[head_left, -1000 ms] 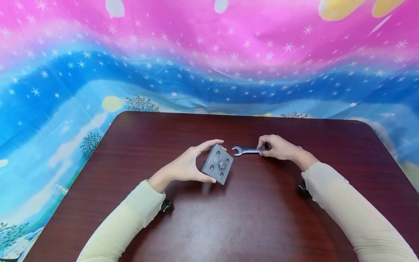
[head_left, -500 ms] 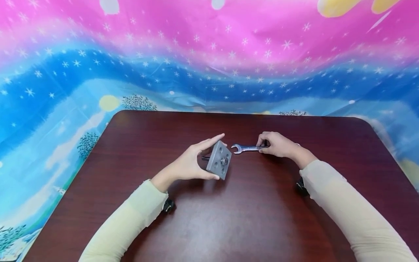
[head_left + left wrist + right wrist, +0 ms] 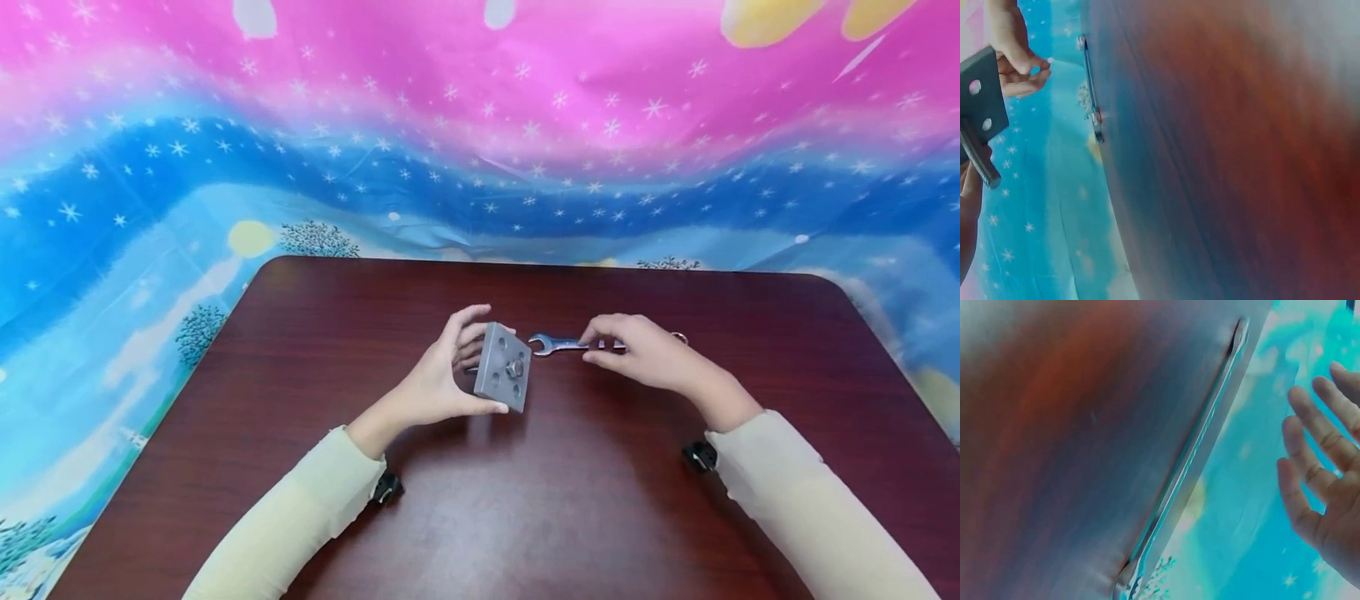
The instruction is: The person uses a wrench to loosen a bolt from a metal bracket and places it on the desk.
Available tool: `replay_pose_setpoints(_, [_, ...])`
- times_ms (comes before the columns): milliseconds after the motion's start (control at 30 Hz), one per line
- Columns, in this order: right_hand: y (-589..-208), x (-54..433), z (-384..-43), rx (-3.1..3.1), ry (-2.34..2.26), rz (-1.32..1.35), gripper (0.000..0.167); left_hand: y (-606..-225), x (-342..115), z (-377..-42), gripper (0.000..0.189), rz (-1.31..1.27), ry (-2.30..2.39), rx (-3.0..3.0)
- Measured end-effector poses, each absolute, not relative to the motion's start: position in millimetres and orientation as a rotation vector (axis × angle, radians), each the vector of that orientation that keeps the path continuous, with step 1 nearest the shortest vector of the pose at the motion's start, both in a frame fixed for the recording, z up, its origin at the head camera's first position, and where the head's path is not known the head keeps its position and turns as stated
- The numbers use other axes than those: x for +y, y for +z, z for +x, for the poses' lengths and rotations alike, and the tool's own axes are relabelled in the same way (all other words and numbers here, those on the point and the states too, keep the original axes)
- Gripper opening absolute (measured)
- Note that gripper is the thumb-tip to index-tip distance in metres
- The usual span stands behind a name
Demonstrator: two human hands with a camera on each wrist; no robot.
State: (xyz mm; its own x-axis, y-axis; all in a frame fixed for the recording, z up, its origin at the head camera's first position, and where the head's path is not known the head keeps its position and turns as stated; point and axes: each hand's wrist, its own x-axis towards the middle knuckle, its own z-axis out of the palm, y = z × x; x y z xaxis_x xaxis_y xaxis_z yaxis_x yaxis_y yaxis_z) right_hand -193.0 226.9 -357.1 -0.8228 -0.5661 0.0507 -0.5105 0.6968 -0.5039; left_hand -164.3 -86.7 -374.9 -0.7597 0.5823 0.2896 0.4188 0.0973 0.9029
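Note:
My left hand (image 3: 427,382) holds a square grey metal plate (image 3: 495,387) upright above the table, thumb at its lower edge. Several holes pierce the plate, and a hex bolt (image 3: 514,367) sits in its middle. In the left wrist view the bolt's threaded shank (image 3: 980,159) sticks out from the back. A combination wrench (image 3: 558,344) lies flat on the table just right of the plate, its open end facing left. Over the wrench hovers my right hand (image 3: 645,350). The right wrist view shows that hand's fingers (image 3: 1310,462) spread loosely, apart from the wrench.
Both hands are above a dark reddish-brown table (image 3: 465,517) with rounded far corners. A printed pink and blue cloth (image 3: 450,150) hangs behind it and along its left side. Black wrist cameras (image 3: 701,456) sit under the cuffs.
My right hand has let go of the wrench and risen from it; the wrench stays on the table. The left hand has turned the plate slightly, and its fingers have shifted behind it.

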Motion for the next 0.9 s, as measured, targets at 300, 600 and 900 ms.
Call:
replay_pose_setpoints(300, [-358, 209, -143, 2.799, -1.013, -0.921, 0.021, -365, -80, -147, 0.096, 1.084, 1.635, 2.319])
replay_pose_setpoints(600, [-359, 189, -120, 2.697, -1.348, -0.890, 0.029, -361, -72, -135, 0.101, 1.065, 1.541, 2.507])
replay_pose_setpoints(900, [-364, 172, -125, 2.603, -1.469, -0.899, 0.032, -361, -65, -136, 0.100, 1.102, 1.503, 2.651])
